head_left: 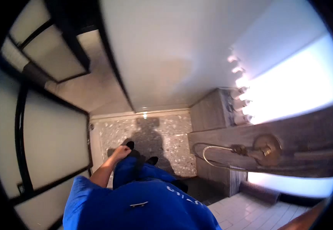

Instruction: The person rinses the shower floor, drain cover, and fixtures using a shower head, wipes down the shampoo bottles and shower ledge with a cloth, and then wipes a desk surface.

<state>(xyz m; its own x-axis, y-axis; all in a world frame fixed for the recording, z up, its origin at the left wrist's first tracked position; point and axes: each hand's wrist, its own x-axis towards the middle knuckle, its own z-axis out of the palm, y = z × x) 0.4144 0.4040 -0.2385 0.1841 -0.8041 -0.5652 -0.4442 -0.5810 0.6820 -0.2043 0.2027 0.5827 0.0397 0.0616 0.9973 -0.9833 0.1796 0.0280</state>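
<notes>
My left hand [121, 152] hangs low beside my blue trousers, above the speckled floor [178, 149]. Its fingers are curled in, and I see nothing sticking out of them. A dark shoe [130, 145] shows just past the hand, and the other shoe [152, 160] is to its right. Only part of my right forearm [304, 220] shows at the lower right edge; the hand on it is outside the view. My blue shirt [135, 207] fills the bottom middle.
Black-framed frosted panels [55, 134] stand on the left. To the right, a round shower fitting [267, 149] with a curved hose [208, 155] is by a grey wall. Several bottles [240, 96] line a ledge near a bright panel [297, 80]. White tiles [247, 212] lie lower right.
</notes>
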